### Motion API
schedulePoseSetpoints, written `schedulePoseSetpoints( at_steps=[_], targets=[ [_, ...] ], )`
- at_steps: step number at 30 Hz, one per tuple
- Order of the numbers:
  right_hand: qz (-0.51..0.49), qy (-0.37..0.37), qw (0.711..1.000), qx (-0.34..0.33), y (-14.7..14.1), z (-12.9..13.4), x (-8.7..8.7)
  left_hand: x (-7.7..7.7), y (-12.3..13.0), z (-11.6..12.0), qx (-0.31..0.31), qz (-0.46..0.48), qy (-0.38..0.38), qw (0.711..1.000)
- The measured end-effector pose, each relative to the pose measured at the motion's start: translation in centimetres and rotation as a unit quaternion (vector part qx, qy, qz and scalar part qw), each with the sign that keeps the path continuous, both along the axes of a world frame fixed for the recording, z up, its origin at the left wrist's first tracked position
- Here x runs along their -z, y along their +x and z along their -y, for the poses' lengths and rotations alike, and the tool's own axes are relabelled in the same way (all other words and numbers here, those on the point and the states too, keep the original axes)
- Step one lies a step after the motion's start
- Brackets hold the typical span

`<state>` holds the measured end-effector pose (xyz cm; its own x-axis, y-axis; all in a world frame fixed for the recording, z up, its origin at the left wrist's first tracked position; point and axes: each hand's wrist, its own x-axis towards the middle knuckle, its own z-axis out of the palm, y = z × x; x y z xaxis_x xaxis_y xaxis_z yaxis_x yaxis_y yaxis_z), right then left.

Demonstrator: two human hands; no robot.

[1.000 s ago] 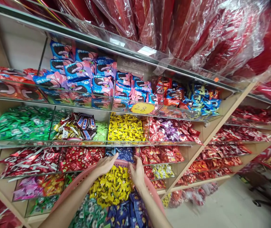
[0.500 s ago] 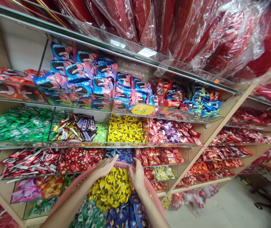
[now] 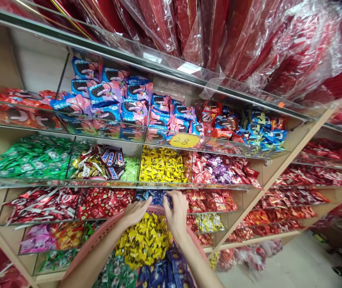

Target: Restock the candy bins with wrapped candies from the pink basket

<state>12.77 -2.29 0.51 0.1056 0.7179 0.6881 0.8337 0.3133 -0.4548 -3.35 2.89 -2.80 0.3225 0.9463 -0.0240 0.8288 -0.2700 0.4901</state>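
A pink plastic basket (image 3: 91, 237) sits against the shelf front below my hands. Yellow-wrapped candies (image 3: 143, 240) fill its far part, with green-wrapped candies (image 3: 118, 272) and dark blue packets (image 3: 155, 274) nearer me. My left hand (image 3: 137, 211) is at the basket's far rim, a digit stretched toward the blue-wrapped candies (image 3: 157, 197) in the shelf bin; its other fingers are mostly hidden. Over the right side of that bin, my right hand (image 3: 176, 212) reaches with bent fingers and its thumb apart. Nothing shows in either hand.
Glass-fronted shelves hold yellow candies (image 3: 162, 166), green candies (image 3: 35, 158), red packets (image 3: 107, 202) and blue-pink cookie packs (image 3: 105, 92). A yellow price tag (image 3: 184, 140) marks the upper shelf. Plastic-wrapped red goods (image 3: 249, 44) hang over the top. Wooden dividers (image 3: 274, 180) stand right.
My right hand has risen slightly and moved right, over the blue candy bin. My left hand stays near the rim. The whole view has shifted a little.
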Motion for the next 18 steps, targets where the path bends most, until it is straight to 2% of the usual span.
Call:
schedulePoseSetpoints(
  at_steps=[3,6,11,18],
  targets=[
    [0.016,0.031,0.999,0.028,0.4,-2.0,-4.1,0.0,0.0,0.0,-0.015,0.008,-0.004,1.0],
    [0.067,-0.005,0.995,0.074,1.3,-4.9,-6.4,-0.1,0.0,0.1,-0.024,0.012,-0.013,1.0],
    [0.133,-0.034,0.986,0.098,1.7,-7.9,-7.4,-0.3,0.1,0.4,-0.026,0.029,-0.016,0.999],
    [0.144,-0.096,0.979,0.105,0.7,-8.9,-7.7,-0.8,0.2,0.5,-0.036,0.018,-0.021,0.999]
  ],
)
